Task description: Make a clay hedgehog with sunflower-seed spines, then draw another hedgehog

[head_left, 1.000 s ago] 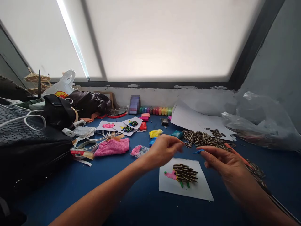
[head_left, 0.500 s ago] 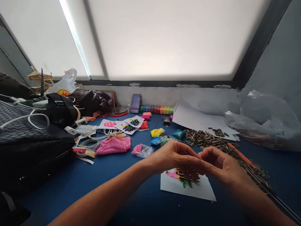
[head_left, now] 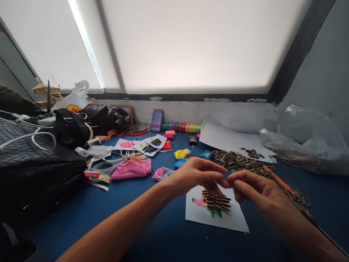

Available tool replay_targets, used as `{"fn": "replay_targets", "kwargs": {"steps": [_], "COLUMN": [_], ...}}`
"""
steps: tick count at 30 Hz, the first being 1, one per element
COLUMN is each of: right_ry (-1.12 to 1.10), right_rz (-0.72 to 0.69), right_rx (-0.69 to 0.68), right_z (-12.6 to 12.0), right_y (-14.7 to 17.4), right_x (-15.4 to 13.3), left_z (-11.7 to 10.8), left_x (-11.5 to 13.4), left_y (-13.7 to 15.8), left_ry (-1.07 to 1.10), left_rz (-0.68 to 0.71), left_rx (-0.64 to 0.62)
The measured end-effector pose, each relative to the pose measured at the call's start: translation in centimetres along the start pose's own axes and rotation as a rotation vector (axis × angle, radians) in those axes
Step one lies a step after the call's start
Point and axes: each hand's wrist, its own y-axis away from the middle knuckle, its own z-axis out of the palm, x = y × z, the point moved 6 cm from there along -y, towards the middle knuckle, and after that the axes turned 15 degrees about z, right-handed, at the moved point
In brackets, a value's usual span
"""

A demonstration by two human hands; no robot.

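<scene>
Over a white card (head_left: 231,222), my left hand (head_left: 197,176) hovers with its fingers loosely bent and apart. My right hand (head_left: 256,189) comes in from the right, its thumb and forefinger pinched together close to my left fingertips. Whatever is in that pinch is too small to make out. On the card below is a hedgehog-like figure: a pink clay head (head_left: 199,202) with a green dot, a body of striped sunflower seeds (head_left: 218,202) edged in yellow, and green clay feet (head_left: 216,213). My left fingers partly cover the top of the card.
Loose sunflower seeds (head_left: 240,160) are heaped behind my right hand, an orange-handled tool (head_left: 278,180) among them. Clay packets, yellow (head_left: 182,153) and blue (head_left: 180,163), lie beyond my left hand. A pink cloth (head_left: 132,169), finished cards (head_left: 148,147) and a black bag (head_left: 40,171) are leftward.
My hands have drawn slightly apart; before, they overlapped above the card. The left fingers have opened out, and more of the seed body shows beneath them.
</scene>
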Motion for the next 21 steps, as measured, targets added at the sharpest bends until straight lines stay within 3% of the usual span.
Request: {"fn": "replay_targets", "kwargs": {"steps": [9,17,21], "right_ry": [-0.001,0.337,0.351], "right_rz": [0.015,-0.213,-0.312], "right_rx": [0.073,0.133,0.044], "right_z": [-0.6,1.3,2.1], "right_y": [0.0,1.8,2.1], "right_x": [0.0,-1.3,-1.8], "left_z": [-0.2,-0.3,0.0], "left_x": [-0.3,-0.9,-0.5], "left_y": [0.1,1.3,1.8], "left_ry": [-0.064,-0.023,-0.009], "left_rz": [-0.059,-0.064,-0.041], "left_rx": [0.05,0.124,0.14]}}
